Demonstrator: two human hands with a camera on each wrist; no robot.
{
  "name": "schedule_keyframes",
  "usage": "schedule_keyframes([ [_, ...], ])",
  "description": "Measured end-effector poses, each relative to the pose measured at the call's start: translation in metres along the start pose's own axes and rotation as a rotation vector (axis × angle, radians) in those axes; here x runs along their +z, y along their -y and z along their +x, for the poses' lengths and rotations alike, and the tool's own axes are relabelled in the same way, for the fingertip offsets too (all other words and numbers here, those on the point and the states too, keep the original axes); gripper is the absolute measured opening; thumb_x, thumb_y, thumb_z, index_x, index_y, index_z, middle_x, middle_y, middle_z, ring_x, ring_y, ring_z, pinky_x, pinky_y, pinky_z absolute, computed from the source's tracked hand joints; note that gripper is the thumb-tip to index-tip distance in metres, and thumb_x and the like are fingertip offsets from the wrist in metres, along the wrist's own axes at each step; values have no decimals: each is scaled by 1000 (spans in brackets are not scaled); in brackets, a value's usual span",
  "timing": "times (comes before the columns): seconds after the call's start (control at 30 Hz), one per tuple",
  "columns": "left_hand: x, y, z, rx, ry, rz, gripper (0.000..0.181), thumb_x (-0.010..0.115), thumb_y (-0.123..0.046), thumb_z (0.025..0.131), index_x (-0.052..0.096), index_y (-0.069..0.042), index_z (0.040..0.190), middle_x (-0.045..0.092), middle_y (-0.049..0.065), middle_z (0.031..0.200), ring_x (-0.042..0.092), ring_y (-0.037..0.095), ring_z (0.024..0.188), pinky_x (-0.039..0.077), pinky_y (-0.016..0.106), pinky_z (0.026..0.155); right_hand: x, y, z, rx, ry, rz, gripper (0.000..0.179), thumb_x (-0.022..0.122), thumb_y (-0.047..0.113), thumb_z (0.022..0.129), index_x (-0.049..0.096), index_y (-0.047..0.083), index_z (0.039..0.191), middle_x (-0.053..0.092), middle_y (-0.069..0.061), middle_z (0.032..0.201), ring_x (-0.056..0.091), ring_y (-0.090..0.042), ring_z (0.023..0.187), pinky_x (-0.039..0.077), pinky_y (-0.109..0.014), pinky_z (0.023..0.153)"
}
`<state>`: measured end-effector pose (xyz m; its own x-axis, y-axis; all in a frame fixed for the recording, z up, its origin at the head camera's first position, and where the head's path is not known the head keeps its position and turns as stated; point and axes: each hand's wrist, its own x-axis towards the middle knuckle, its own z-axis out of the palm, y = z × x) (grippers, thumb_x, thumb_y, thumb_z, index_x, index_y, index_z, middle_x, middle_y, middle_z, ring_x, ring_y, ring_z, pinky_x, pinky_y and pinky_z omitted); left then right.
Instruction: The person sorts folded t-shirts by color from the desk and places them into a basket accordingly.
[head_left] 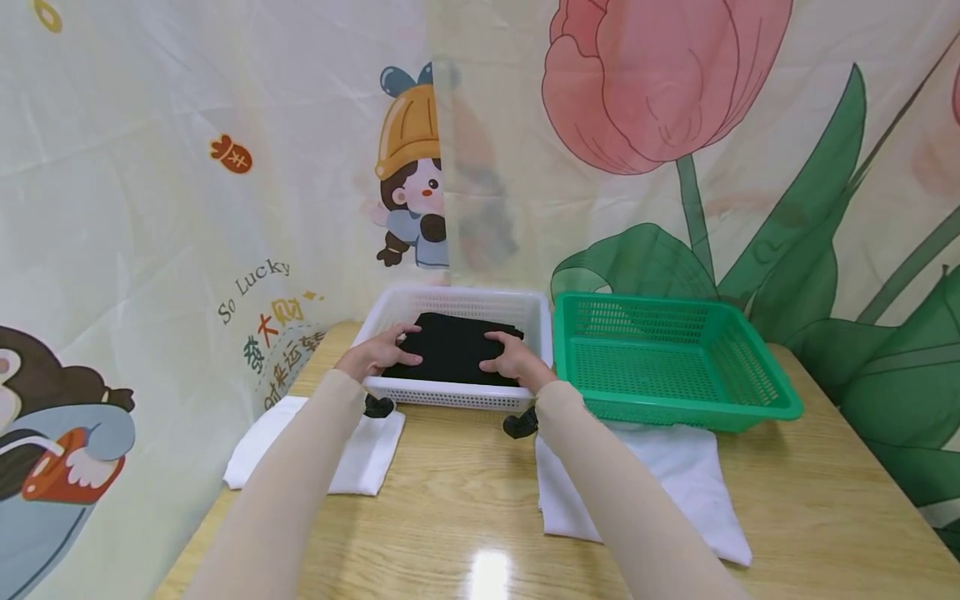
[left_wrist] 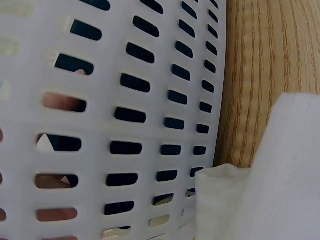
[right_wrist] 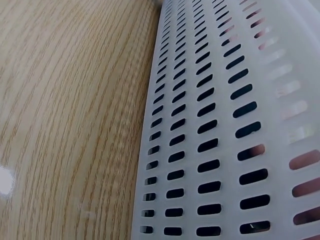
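A folded white cloth [head_left: 371, 458] is lying on the wooden table [head_left: 442, 467] below the left wrist, its inner edge reaching under the forearm. The left hand [head_left: 382, 350] is reaching into a white basket [head_left: 450, 394], thumb and forefinger spreading wide apart and resting on the left part of a folded black cloth [head_left: 450, 346]. That black cloth is lying inside the basket, directly between the two hands. The right hand [head_left: 519, 360] is mirroring this on the cloth's right part, thumb and forefinger spreading apart too; neither hand is visibly gripping it. Another white cloth [head_left: 667, 475] is lying below the right hand, partly under the forearm. A green basket [head_left: 637, 367] is standing just right of the right hand.
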<state>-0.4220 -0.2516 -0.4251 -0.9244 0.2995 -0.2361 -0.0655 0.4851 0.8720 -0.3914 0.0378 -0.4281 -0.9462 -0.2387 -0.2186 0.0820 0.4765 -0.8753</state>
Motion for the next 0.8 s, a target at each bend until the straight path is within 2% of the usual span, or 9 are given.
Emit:
schedule_keyframes([
  [0.07,0,0,1,-7,0,15,79,71,-3,101,27,-8,166,8,32,172,15,42,157,41,26,86,0,0,0,9,-2,-14,70,70,14,104,38,21,166,27,-20,172,45,-44,147,43,-59,116],
  [0.13,0,1,1,-10,-1,19,79,71,-3,100,28,-8,166,8,32,172,16,41,157,41,27,82,-1,0,0,11,-1,-15,70,70,14,104,38,21,166,27,-20,172,44,-44,147,42,-60,117],
  [0.17,0,1,2,-7,1,18,79,71,-2,100,27,-7,166,8,32,172,13,41,158,41,28,90,0,0,0,13,-1,-14,69,70,14,104,38,21,166,27,-20,172,44,-44,147,42,-61,117],
  [0.33,0,2,3,2,-8,25,79,71,-2,100,27,-6,166,8,33,172,11,44,159,41,44,106,0,-1,0,14,-1,-10,69,70,14,104,39,21,165,28,-20,171,45,-44,147,42,-61,116],
  [0.43,2,1,5,25,-9,23,79,71,-1,100,28,-4,166,7,32,172,8,45,160,29,51,123,-2,-2,0,10,-8,0,70,71,13,104,39,20,165,28,-20,171,45,-43,146,43,-60,116],
  [0.5,2,0,5,44,-8,53,78,70,-1,101,27,-3,165,8,33,172,7,47,160,22,56,127,-3,-1,-1,1,-12,8,70,71,12,103,39,19,165,28,-21,171,44,-43,146,43,-60,116],
  [0.53,1,0,4,51,-5,77,77,70,-2,101,27,-3,166,9,34,171,7,48,160,19,58,128,-3,0,-2,-4,-12,10,71,72,12,103,39,18,165,28,-21,171,44,-43,147,43,-59,116],
  [0.6,0,-3,2,59,-16,161,76,70,-5,101,29,-3,165,15,34,170,11,48,160,22,60,127,-4,2,-5,-8,1,8,72,72,13,103,38,18,166,28,-20,171,43,-42,147,42,-60,116],
  [0.8,0,-21,-10,67,-71,493,67,68,-17,105,36,-6,164,36,32,164,33,49,153,35,61,121,-20,18,-26,-40,65,-65,74,71,16,104,33,16,167,31,-18,170,43,-42,149,42,-61,116],
])
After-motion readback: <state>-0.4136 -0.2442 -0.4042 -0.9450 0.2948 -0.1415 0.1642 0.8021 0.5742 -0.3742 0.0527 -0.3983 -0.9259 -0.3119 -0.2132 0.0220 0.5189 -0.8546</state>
